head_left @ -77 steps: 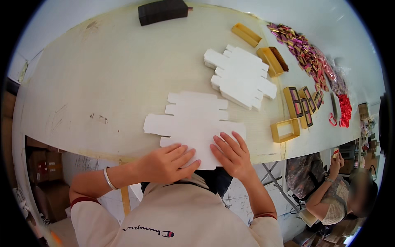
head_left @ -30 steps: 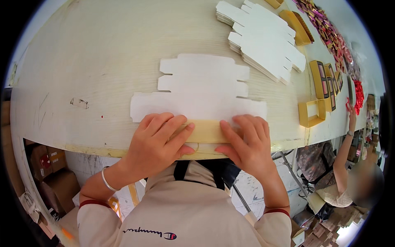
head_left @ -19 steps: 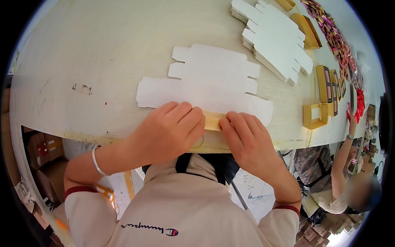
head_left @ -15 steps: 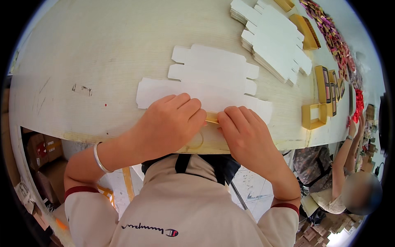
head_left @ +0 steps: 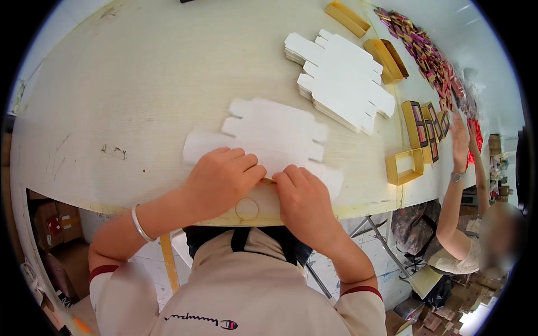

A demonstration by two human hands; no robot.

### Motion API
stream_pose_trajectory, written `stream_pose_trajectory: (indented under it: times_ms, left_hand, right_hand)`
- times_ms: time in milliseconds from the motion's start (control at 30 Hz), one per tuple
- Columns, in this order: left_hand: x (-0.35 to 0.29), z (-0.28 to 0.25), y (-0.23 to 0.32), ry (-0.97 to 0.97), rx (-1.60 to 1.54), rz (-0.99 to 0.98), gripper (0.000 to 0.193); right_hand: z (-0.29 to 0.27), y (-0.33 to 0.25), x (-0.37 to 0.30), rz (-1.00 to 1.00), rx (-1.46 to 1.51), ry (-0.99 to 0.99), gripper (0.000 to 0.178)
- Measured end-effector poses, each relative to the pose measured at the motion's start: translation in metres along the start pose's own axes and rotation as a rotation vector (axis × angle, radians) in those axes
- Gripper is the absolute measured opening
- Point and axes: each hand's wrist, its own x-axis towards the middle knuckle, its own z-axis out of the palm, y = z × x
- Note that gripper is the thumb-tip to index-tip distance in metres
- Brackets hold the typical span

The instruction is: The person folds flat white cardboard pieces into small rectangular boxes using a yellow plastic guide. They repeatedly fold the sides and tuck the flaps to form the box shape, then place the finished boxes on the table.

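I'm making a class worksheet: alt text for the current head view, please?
A person's left hand and right hand pinch the near edge of an unfolded white carton on a table. Farther right lie a carton stack and gold boxes.

Worktop: pale, faintly grained, curved along its near edge; dark scuffs and a red dot mark its left part.
White notched sheet: spread out toward the front, its near end partly hidden.
Thin yellowish ring: between that sheet and the near edge.
White notched stack: beyond the sheet, to its right.
Yellow boxes: right side, several with dark-framed faces.
Purple-and-gold pieces: heaped, far right.
Red material: beyond the boxes, partly hidden.
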Motion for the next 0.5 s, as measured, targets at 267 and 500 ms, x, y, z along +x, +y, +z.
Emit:
stream_pose_trajectory:
  times_ms: [267, 500]
  left_hand:
    - [-0.004, -0.049, -0.023, 0.001, 0.178, 0.311, 0.014]
    - [-0.010, -0.044, -0.023, -0.219, -0.177, 0.103, 0.008]
  right_hand:
    - [-0.059, 0.048, -0.008, -0.089, 0.049, -0.002, 0.043]
    - [-0.020, 0.006, -0.051, -0.355, -0.104, -0.118, 0.038]
